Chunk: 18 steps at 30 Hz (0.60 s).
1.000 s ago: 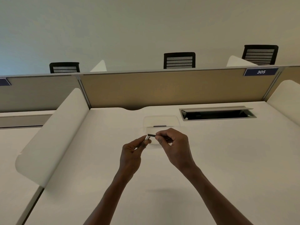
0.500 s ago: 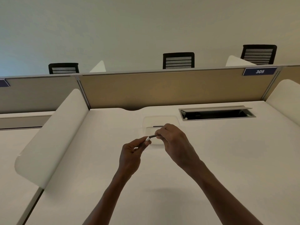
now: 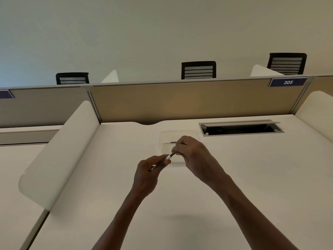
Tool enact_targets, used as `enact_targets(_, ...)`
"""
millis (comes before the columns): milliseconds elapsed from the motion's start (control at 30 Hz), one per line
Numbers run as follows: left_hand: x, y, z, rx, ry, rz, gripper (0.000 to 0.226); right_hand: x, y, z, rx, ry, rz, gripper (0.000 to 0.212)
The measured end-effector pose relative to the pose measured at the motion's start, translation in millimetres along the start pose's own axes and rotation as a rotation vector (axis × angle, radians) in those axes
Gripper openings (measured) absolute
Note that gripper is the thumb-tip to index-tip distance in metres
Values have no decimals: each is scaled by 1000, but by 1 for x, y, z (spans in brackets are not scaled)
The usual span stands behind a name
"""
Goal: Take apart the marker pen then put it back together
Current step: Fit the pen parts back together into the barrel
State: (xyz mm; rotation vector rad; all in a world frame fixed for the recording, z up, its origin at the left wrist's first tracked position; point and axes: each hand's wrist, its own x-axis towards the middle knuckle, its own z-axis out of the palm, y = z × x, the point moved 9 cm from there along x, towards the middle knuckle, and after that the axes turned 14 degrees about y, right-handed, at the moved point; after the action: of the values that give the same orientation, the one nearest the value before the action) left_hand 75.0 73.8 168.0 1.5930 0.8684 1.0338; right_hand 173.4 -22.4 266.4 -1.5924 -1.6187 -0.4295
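Both my hands hold a thin marker pen [image 3: 169, 156] above the white desk [image 3: 180, 204]. My left hand [image 3: 149, 172] pinches the pen's body, whose white end shows past the fingertips. My right hand [image 3: 194, 156] grips a dark slender part at the pen's far end; most of that part is hidden under the fingers. The two pieces line up end to end, tilted up to the right. I cannot tell whether they are joined or just touching.
A shallow clear tray [image 3: 178, 139] lies on the desk just behind my hands. An open cable slot [image 3: 239, 128] sits at the back right. White side dividers [image 3: 59, 152] flank the desk, a tan partition [image 3: 189, 100] closes the back, and black chairs [image 3: 198, 70] stand beyond.
My right hand has rolled over the dark part, covering more of it, and the pen has tilted up to the right. The left hand has hardly moved.
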Motion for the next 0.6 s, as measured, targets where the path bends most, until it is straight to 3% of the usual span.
enact_targets(267,1,12,6,-10,-36,87,20,-4,16,4,188,-4,156,13)
enact_targets(600,1,11,6,89,-69,157,18,-15,4,21,-63,-147,-106,12)
